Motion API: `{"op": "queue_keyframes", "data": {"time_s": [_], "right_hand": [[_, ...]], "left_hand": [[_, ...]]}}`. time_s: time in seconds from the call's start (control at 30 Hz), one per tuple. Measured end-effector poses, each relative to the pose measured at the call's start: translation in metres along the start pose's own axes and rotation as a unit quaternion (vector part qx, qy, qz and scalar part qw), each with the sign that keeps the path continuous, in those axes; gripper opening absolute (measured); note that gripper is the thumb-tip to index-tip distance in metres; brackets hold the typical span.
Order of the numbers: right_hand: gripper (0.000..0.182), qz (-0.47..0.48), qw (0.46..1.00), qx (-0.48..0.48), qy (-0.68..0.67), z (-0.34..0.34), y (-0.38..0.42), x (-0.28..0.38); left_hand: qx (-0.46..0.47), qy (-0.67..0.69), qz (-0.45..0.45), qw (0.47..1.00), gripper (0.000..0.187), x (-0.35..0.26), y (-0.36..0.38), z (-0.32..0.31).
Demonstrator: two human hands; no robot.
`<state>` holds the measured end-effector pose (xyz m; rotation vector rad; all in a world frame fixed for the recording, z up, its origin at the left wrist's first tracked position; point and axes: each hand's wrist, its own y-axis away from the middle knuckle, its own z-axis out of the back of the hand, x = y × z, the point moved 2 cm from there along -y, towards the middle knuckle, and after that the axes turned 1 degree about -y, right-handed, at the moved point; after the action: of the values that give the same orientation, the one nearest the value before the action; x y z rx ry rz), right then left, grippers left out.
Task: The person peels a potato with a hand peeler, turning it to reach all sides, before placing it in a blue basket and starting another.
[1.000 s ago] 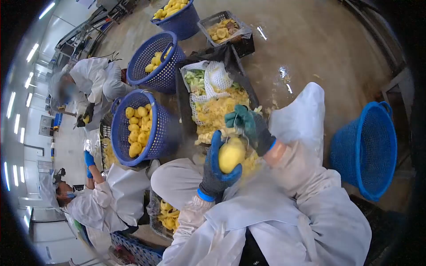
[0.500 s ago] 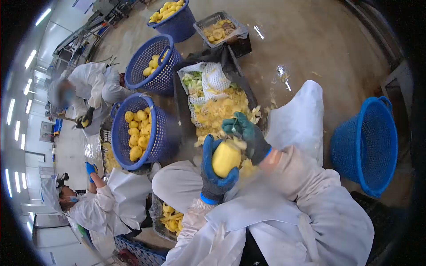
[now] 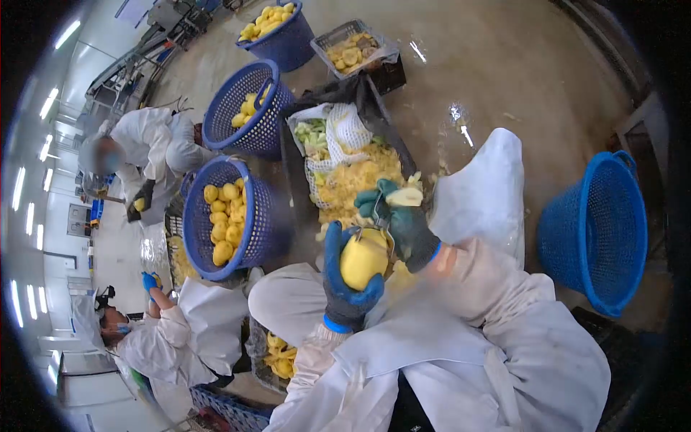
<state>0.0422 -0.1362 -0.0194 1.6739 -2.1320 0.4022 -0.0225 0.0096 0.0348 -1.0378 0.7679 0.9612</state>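
My left hand (image 3: pixel 338 284), in a blue and dark grey glove, is wrapped round a smooth, peeled yellow fruit (image 3: pixel 363 261). My right hand (image 3: pixel 409 229), in a green and dark glove, grips a metal peeler (image 3: pixel 391 239) whose wire frame sits right at the fruit's upper side. A pale strip of peel (image 3: pixel 404 196) rests on top of the right hand. Just beyond both hands, a dark-lined crate (image 3: pixel 294 176) holds a heap of yellow peelings (image 3: pixel 360 180), with white foam netting (image 3: pixel 347 133) and green scraps at its far end.
Blue baskets of yellow fruit (image 3: pixel 229 216) stand left of the crate, with others (image 3: pixel 245 101) behind. To my right is another blue basket (image 3: pixel 594 230). A small crate of pieces (image 3: pixel 353 54) sits beyond. Two people (image 3: pixel 165 324) (image 3: pixel 147 147) in white work at left.
My right hand has turned, bringing the peeler against the fruit's upper side. A pale strip now shows on top of that hand. The left hand has shifted slightly with the fruit.
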Motion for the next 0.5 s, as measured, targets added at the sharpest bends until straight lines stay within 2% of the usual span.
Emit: {"op": "queue_keyframes", "data": {"time_s": [0.03, 0.07, 0.1, 0.13, 0.17, 0.23, 0.3, 0.33, 0.37, 0.4, 0.43, 0.47, 0.5], "right_hand": [[0.022, 0.080, 0.988, 0.024, 0.132, 0.031, -0.006, -0.014], [0.024, 0.156, 0.951, 0.054, 0.261, 0.062, -0.017, -0.029], [0.026, 0.057, 0.983, 0.057, 0.165, 0.044, -0.016, -0.015], [0.028, -0.045, 0.997, 0.039, 0.050, 0.024, -0.015, 0.002], [0.032, -0.137, 0.989, -0.001, -0.054, 0.003, -0.013, 0.017], [0.035, -0.146, 0.989, -0.018, -0.003, 0.004, -0.014, 0.007], [0.036, -0.180, 0.980, -0.029, 0.086, 0.018, -0.018, -0.014], [0.036, -0.168, 0.982, -0.064, 0.058, 0.032, -0.023, -0.013], [0.036, -0.159, 0.982, -0.096, 0.027, 0.053, -0.029, -0.008], [0.036, -0.153, 0.980, -0.131, -0.001, 0.065, -0.034, -0.007], [0.035, -0.135, 0.985, -0.102, -0.019, 0.031, -0.020, 0.015], [0.031, -0.088, 0.992, -0.039, 0.084, 0.024, -0.006, 0.010], [0.027, -0.027, 0.981, 0.037, 0.186, 0.014, -0.007, 0.009]], "left_hand": [[0.001, 0.004, 0.002, 1.000, 0.089, 0.001, 0.001, 0.000], [-0.004, 0.008, 0.002, 1.000, 0.089, 0.001, 0.002, 0.000], [-0.003, 0.073, 0.016, 0.997, 0.091, 0.000, 0.005, 0.000], [-0.003, 0.049, 0.003, 0.999, 0.091, 0.002, 0.001, 0.002], [-0.007, 0.028, 0.001, 1.000, 0.090, 0.005, 0.002, 0.001], [0.010, -0.027, 0.002, 1.000, 0.089, 0.010, 0.006, 0.001], [-0.031, 0.155, 0.065, 0.985, 0.087, 0.014, 0.008, -0.006], [-0.055, 0.245, 0.094, 0.963, 0.086, 0.015, 0.009, -0.012], [-0.023, 0.398, 0.158, 0.903, 0.080, -0.009, 0.003, -0.015], [-0.037, 0.461, 0.194, 0.865, 0.078, -0.003, -0.002, -0.015], [-0.056, 0.522, 0.239, 0.816, 0.076, 0.002, 0.002, -0.018], [-0.073, 0.577, 0.289, 0.760, 0.074, 0.004, 0.013, -0.019], [-0.053, 0.567, 0.305, 0.764, 0.069, 0.006, 0.011, -0.018]]}}
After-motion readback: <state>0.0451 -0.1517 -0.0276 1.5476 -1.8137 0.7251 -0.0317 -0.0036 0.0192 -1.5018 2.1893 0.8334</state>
